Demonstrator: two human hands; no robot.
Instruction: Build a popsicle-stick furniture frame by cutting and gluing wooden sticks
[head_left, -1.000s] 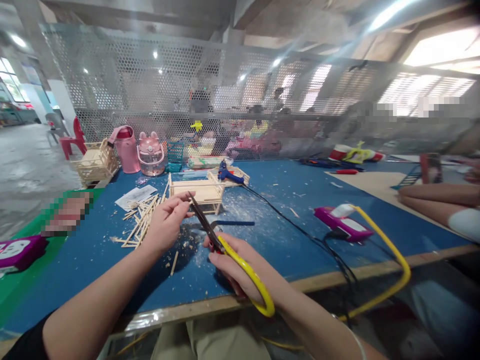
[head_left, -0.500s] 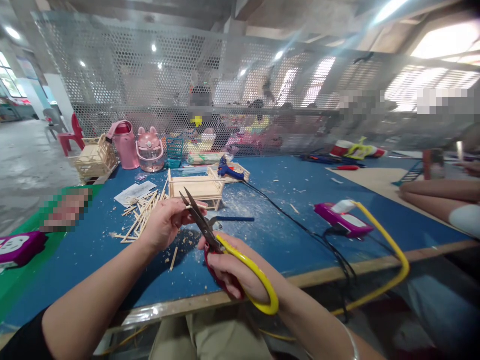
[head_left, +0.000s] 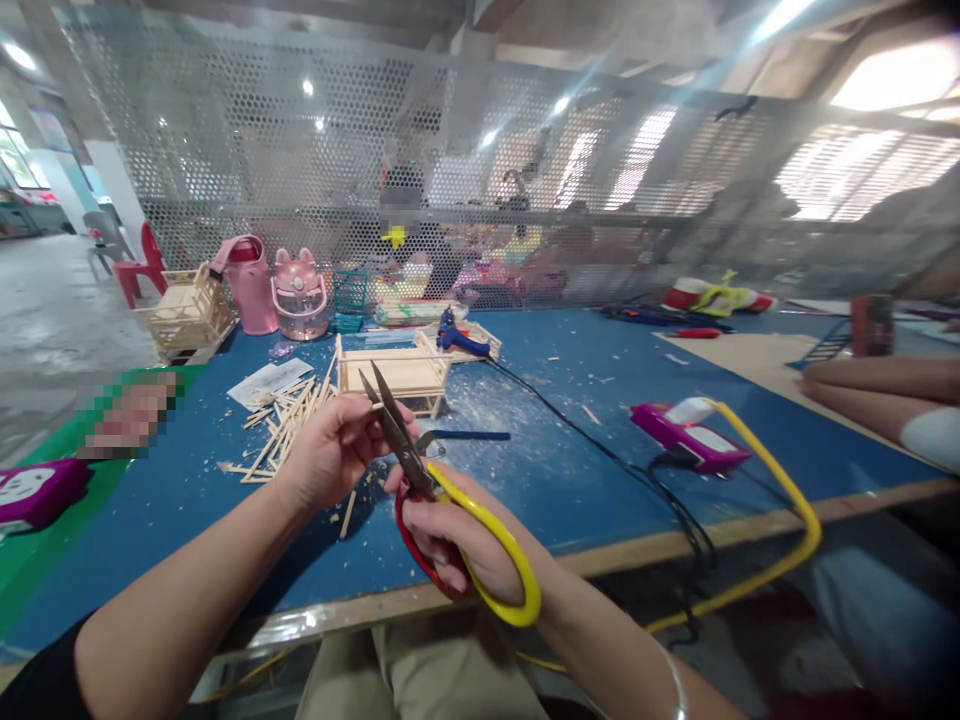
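Note:
My right hand [head_left: 457, 535] is closed round the handles of a pair of scissors [head_left: 484, 545], one loop yellow and the other red. The scissor blades point up and away, slightly parted. My left hand [head_left: 334, 445] pinches a small wooden stick [head_left: 377, 407], mostly hidden by the fingers, with its end at the blades. Just beyond my hands stands a small wooden stick frame [head_left: 390, 372] with rails. A loose pile of thin wooden sticks [head_left: 289, 425] lies left of it, partly behind my left hand. Pliers with a blue handle [head_left: 472, 435] rest behind the scissors.
A blue glue gun [head_left: 461, 340] trails a black cord across the blue table [head_left: 555, 500]. Purple power strips [head_left: 690, 437] lie right and left, one with a yellow cable. Pink bottles [head_left: 300, 300] stand at the back before a perforated metal screen. Another person's arm [head_left: 877, 385] rests at right.
The scissors' handles have spread farther apart and shifted slightly left. My left hand has turned a little, still holding the stick by the blades.

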